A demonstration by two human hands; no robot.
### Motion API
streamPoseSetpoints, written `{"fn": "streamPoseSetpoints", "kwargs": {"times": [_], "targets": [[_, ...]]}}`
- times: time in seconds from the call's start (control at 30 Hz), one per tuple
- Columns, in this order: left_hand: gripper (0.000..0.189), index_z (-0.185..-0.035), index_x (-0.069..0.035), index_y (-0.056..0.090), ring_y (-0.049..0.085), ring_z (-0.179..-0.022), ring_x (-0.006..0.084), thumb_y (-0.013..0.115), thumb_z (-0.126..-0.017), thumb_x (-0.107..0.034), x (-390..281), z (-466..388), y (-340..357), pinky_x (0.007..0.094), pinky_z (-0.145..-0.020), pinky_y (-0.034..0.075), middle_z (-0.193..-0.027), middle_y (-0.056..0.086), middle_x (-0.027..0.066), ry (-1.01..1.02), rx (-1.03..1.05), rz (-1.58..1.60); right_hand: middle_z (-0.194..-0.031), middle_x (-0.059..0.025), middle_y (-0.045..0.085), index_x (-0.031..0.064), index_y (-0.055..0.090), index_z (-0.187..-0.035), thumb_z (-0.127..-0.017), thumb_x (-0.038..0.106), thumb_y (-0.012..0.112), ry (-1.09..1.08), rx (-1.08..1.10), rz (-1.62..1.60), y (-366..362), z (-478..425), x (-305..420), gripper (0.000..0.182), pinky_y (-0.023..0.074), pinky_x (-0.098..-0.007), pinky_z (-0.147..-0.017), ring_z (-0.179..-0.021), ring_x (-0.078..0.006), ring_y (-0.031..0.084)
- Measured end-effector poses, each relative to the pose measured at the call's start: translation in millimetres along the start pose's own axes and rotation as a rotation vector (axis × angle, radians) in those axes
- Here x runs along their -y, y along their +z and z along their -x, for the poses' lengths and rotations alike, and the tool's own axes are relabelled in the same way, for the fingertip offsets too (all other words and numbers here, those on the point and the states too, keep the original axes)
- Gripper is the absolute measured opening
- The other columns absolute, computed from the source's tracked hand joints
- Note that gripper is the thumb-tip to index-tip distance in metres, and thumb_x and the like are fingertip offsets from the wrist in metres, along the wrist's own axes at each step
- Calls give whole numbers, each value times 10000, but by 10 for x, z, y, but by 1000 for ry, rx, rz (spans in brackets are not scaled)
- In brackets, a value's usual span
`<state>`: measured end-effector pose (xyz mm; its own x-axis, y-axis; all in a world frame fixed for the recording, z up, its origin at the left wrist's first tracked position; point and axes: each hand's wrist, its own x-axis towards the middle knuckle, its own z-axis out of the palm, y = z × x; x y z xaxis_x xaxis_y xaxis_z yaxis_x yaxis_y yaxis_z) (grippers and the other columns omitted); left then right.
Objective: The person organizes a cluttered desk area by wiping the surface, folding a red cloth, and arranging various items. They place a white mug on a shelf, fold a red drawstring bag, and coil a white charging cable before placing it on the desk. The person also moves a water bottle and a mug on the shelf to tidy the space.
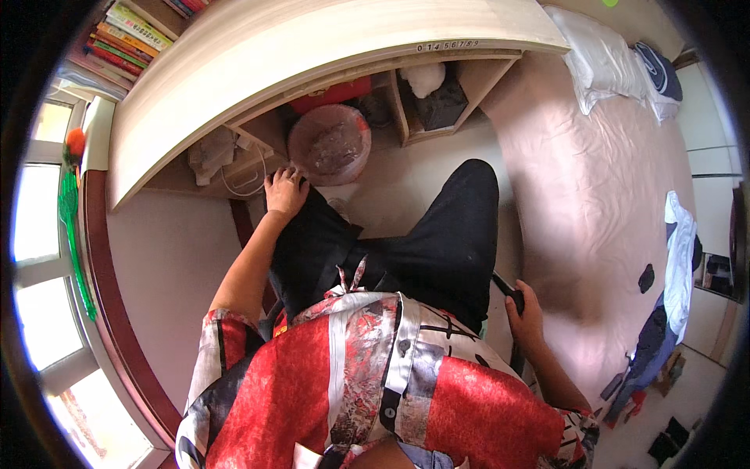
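My left hand rests on my left knee, on black trousers, with its fingers bent over the cloth. At my right side, my right hand is closed around a dark handle-like part, perhaps a chair's armrest; its lower end is hidden. Beyond my left knee, a pinkish plastic-lined bin stands on the floor beneath the desk.
A pale wooden desk spans the space before me, with books at the upper left. A bed with a pink sheet lies on the right, bearing a pillow and clothes. Windows are at the left.
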<state>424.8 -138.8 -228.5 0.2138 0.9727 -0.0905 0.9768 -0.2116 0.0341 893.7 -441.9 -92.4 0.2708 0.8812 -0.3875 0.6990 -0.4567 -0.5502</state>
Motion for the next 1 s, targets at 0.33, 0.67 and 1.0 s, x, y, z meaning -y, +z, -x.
{"fn": "streamPoseSetpoints", "kwargs": {"times": [0.33, 0.67, 1.0], "targets": [[361, -1131, -127, 627, 430, -1252, 265, 556, -865, -359, 15, 53, 85, 505, -1036, 290, -1233, 572, 71, -69, 3, -5, -1158, -233, 534, 6, 472, -1249, -891, 182, 571, 144, 60, -106, -32, 22, 88, 411, 424, -419, -916, -1060, -366, 544], [359, -1115, -130, 627, 440, -1236, 258, 585, -840, -357, -6, -17, 106, 517, -1034, 290, -1197, 582, 58, -61, 52, -40, -1115, -209, 545, 18, 476, -1245, -905, 137, 524, 219, 44, -253, -129, 14, 325, 363, 437, -405, -902, -1041, -355, 554], [347, -1061, -103, 637, 493, -1136, 283, 636, -803, -334, -120, -115, 25, 469, -1012, 322, -1111, 610, 74, 26, 42, -17, -1153, -194, 557, 33, 471, -1258, -881, 184, 557, 277, -39, -210, -51, 94, 190, 416, 448, -410, -888, -1043, -349, 567]]}}
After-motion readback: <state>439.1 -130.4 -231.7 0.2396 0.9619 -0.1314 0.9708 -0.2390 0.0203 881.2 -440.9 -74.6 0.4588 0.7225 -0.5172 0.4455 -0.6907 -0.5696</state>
